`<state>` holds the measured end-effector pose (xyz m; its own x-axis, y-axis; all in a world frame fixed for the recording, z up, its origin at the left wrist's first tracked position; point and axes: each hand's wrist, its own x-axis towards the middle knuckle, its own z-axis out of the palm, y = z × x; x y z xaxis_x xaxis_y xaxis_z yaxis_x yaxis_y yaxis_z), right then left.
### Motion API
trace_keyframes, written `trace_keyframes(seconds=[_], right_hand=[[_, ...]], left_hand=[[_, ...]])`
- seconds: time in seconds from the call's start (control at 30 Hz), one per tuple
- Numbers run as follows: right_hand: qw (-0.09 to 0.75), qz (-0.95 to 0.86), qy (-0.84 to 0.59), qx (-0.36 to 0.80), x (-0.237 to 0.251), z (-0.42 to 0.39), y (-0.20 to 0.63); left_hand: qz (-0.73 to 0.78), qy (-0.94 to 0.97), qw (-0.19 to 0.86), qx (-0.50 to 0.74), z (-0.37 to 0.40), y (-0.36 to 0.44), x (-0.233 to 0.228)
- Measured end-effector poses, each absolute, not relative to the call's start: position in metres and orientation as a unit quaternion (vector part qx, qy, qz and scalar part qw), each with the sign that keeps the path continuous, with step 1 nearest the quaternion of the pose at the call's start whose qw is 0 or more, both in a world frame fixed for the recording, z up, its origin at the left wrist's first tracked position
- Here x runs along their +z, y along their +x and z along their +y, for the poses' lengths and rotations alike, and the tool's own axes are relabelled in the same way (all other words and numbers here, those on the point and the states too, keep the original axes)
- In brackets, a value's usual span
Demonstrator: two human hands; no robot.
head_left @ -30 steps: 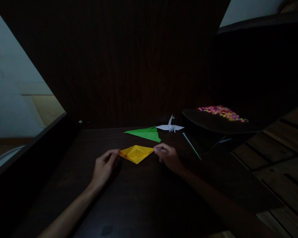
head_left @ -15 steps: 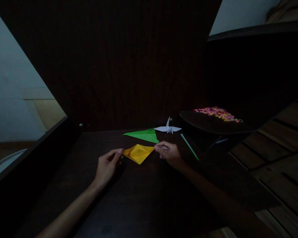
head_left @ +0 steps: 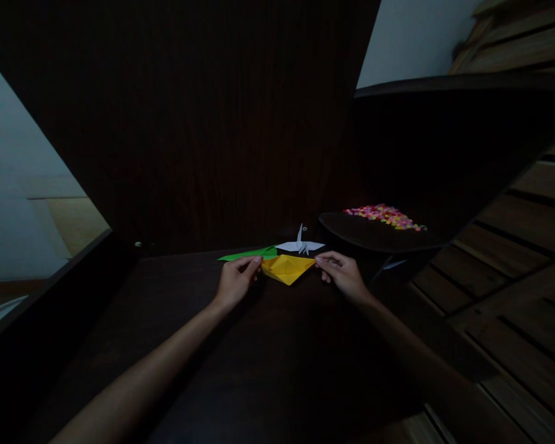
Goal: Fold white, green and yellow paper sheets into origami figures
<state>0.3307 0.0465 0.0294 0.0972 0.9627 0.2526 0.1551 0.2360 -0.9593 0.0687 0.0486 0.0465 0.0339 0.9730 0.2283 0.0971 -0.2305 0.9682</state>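
Observation:
Between my two hands a yellow folded paper boat is held out by its pointed ends. My left hand pinches the left tip, and my right hand pinches the right tip. Just behind the boat lies a green folded paper, partly covered by the yellow paper and my left hand. A white origami crane stands behind the boat, its neck pointing up.
A dark wooden desk spreads under my hands, with a tall dark panel at its back. On a rounded shelf to the right lies a heap of small pink, red and yellow pieces. Wooden slats are at the far right.
Both hands have carried the yellow paper boat rightward and farther back, closer to the crane. It now overlaps the green paper, and the thin green-white strip is no longer seen. The view has shifted slightly.

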Motion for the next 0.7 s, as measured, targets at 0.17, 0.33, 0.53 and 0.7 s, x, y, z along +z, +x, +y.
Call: trace_keyframes(seconds=[0.17,0.33,0.53,0.7], right_hand=[[0.567,-0.524,-0.521,0.365,0.021,0.057,0.365],[0.568,-0.495,-0.54,0.375,0.011,0.068,0.384],[0.571,-0.483,-0.54,0.386,0.001,0.08,0.39],[0.574,-0.484,-0.534,0.387,-0.003,0.088,0.391]], left_hand=[[0.44,0.591,0.441,0.512,0.07,0.103,0.033],[0.444,0.585,0.463,0.496,0.088,0.125,0.015],[0.471,0.571,0.492,0.458,0.103,0.137,-0.001],[0.486,0.55,0.515,0.442,0.109,0.139,-0.004]])
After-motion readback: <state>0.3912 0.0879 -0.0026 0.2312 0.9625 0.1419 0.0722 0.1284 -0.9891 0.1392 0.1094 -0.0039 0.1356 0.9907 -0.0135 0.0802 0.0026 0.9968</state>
